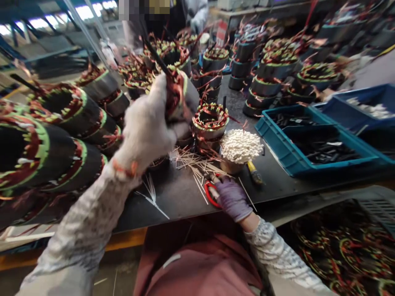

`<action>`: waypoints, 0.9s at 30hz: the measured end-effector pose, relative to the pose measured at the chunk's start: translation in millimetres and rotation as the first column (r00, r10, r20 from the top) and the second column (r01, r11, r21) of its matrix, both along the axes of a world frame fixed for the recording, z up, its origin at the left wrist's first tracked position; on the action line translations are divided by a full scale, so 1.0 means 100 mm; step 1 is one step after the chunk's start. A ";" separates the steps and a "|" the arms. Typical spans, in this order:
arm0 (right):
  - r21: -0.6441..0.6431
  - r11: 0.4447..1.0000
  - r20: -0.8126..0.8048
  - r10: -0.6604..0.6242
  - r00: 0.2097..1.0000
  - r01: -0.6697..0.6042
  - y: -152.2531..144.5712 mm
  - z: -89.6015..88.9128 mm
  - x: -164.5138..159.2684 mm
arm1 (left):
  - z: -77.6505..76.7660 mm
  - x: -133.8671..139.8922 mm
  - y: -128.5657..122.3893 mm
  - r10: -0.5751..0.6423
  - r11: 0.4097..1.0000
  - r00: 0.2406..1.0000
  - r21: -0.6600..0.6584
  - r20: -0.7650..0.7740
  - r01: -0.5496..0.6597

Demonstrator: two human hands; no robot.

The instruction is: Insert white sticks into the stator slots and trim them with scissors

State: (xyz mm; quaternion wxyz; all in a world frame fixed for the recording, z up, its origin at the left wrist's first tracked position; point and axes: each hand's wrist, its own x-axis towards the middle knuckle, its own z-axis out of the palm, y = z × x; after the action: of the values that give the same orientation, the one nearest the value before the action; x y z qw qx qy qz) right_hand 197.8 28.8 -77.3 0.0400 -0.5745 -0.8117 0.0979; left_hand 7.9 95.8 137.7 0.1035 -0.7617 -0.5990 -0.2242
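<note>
My left hand, in a white glove, is closed around a motor stator with copper-red windings, lifted and tilted over the table. My glove hides part of it. In a purple glove, my right hand rests low at the table's front edge, its fingers closed on red-handled scissors; the blades are hard to make out. Thin pale sticks lie scattered just beyond the scissors. Another stator stands upright between my hands, atop a second one. Beside it, a bundle of white sleeves fills a round container.
Stacked stators crowd the left side, with more stacks at the back. A teal bin of black pieces stands right, near a yellow-handled tool. Another person is across the table. A crate sits lower right.
</note>
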 end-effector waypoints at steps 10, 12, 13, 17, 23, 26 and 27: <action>0.496 0.862 -0.304 0.285 0.909 -0.104 -0.61 -0.08 -0.12 | -1.48 -0.14 -1.27 -0.220 0.854 0.945 -0.515 -0.242 0.067; 0.432 0.880 -0.296 0.347 0.890 -0.200 -0.57 -0.08 -0.25 | -1.54 -0.19 -1.28 -0.201 0.844 0.958 -0.532 -0.202 0.065; 0.391 0.890 -0.324 0.371 0.870 -0.233 -0.52 -0.07 -0.30 | -1.52 -0.23 -1.27 -0.190 0.851 0.967 -0.520 -0.169 0.077; 0.157 0.981 -0.790 0.191 0.582 -0.109 -0.23 0.01 -0.52 | -1.40 -0.56 -1.20 -0.204 0.831 0.979 -0.528 0.006 0.176; -0.529 0.849 -0.849 -0.529 -0.023 -0.002 -0.07 0.09 -0.58 | -1.33 -0.69 -1.07 -0.259 0.753 0.964 -0.615 0.053 0.235; -0.388 0.888 -0.918 -0.396 -0.018 0.246 -0.13 0.14 -0.31 | -1.19 -0.51 -1.02 -0.336 0.732 0.922 -0.670 -0.194 0.125; -0.275 0.869 -0.949 -0.314 0.030 0.411 -0.14 0.15 -0.19 | -1.16 -0.46 -1.01 -0.356 0.726 0.900 -0.681 -0.251 0.097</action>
State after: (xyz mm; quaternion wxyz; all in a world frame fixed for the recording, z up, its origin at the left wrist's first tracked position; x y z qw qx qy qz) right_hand 178.8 14.5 -61.9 0.6015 -0.5522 -0.4141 0.4023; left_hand -38.1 -5.2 22.2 -0.0882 -0.8456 -0.5093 0.1334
